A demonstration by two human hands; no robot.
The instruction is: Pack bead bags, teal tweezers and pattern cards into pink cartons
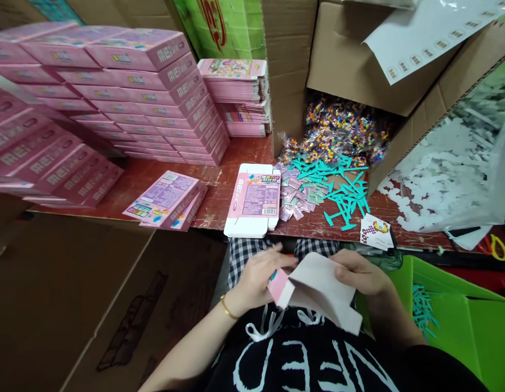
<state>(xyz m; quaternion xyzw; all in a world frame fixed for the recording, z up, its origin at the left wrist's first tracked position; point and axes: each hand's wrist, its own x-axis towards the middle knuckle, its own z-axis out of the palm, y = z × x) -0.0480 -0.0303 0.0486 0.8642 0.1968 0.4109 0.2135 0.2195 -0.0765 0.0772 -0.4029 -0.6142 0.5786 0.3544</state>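
Observation:
Over my lap I hold a partly folded pink carton, its white inner side facing up and its flaps spread. My left hand, with a gold bracelet at the wrist, grips the carton's pink end; its fingertips are slightly blurred. My right hand pinches the white panel's right edge between thumb and fingers. Just beyond my hands, a stack of flat pink cartons lies at the table edge. Beside it are small sachets and turquoise plastic sticks.
Stacked pink boxes fill the left, with two closed boxes nearer me. A cardboard box spills bags of coloured beads. White scraps are at right, by printed cards and a green bin.

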